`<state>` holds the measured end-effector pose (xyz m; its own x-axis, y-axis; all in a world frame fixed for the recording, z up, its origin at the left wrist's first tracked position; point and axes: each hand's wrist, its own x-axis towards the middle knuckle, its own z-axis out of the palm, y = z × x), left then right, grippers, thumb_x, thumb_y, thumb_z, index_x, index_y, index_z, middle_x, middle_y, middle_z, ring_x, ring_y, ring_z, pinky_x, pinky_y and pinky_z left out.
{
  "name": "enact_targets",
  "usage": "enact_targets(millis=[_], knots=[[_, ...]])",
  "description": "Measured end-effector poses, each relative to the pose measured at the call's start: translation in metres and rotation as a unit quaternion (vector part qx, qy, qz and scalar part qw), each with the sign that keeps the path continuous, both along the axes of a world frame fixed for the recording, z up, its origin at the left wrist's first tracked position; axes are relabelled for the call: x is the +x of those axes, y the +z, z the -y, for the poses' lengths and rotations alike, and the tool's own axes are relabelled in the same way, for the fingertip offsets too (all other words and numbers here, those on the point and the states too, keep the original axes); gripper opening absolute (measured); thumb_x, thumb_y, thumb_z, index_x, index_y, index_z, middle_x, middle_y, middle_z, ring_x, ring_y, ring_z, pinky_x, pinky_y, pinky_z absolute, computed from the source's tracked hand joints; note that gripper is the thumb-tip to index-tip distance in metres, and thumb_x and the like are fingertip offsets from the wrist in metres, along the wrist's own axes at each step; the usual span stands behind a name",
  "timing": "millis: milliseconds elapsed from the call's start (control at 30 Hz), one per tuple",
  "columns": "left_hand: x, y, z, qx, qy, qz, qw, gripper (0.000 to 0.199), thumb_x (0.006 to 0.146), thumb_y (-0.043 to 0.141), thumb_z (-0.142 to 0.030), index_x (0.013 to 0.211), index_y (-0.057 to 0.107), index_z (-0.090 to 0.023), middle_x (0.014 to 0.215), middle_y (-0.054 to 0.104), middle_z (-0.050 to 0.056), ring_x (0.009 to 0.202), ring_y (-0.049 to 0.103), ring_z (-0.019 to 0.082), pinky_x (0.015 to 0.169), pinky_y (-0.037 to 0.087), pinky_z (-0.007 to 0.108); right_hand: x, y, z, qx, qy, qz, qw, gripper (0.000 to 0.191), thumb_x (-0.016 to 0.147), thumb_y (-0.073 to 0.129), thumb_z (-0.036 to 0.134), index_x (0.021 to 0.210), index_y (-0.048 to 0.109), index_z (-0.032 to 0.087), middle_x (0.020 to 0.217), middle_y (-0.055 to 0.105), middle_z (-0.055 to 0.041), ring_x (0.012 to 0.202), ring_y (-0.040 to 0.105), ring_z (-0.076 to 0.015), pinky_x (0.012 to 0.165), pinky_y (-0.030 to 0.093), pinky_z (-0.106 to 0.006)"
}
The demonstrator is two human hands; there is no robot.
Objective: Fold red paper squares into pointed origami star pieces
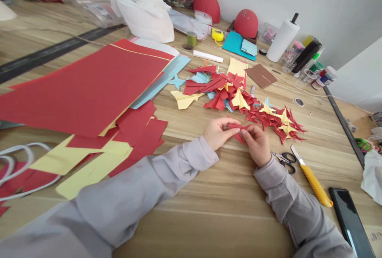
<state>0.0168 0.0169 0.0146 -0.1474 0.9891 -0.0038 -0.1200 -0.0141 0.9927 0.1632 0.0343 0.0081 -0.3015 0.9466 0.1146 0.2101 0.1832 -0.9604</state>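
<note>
Between my two hands is a small piece of folded red paper point(238, 135), held over the table. My left hand point(220, 132) pinches its left side between thumb and fingers. On the other side, my right hand point(257, 142) grips the paper with thumb and forefinger, close to the left fingertips. The fingers cover part of the folds. Just beyond lies a heap of folded red paper pieces point(216, 85), with yellow and blue ones mixed in. Pointed yellow folded pieces point(285, 118) rest on the red ones at the heap's right end.
Large red sheets point(98, 86) and yellow paper strips point(95, 170) lie at left. Scissors point(285, 160), a yellow utility knife point(313, 178) with its blade out and a phone point(350, 218) are at right. Along the back stand a white bottle point(283, 40) and a yellow tape measure point(217, 34).
</note>
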Motion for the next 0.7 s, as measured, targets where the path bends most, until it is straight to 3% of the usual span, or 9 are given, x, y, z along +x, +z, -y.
enact_targets(millis=[700], knots=[[-0.0009,-0.0041,-0.0002,-0.01,0.0,-0.066,0.998,0.018,0.063,0.069,-0.025,0.076,0.072,-0.014,0.065,0.068,0.004,0.056,0.053,0.011,0.053,0.042,0.024,0.0015,-0.0044,0.0002,0.002,-0.018,-0.011,1.0,0.031,0.077,0.061,0.045,0.065,0.049,0.019,0.053,0.052,0.003,0.047,0.044,-0.0098,0.046,0.036,-0.024]])
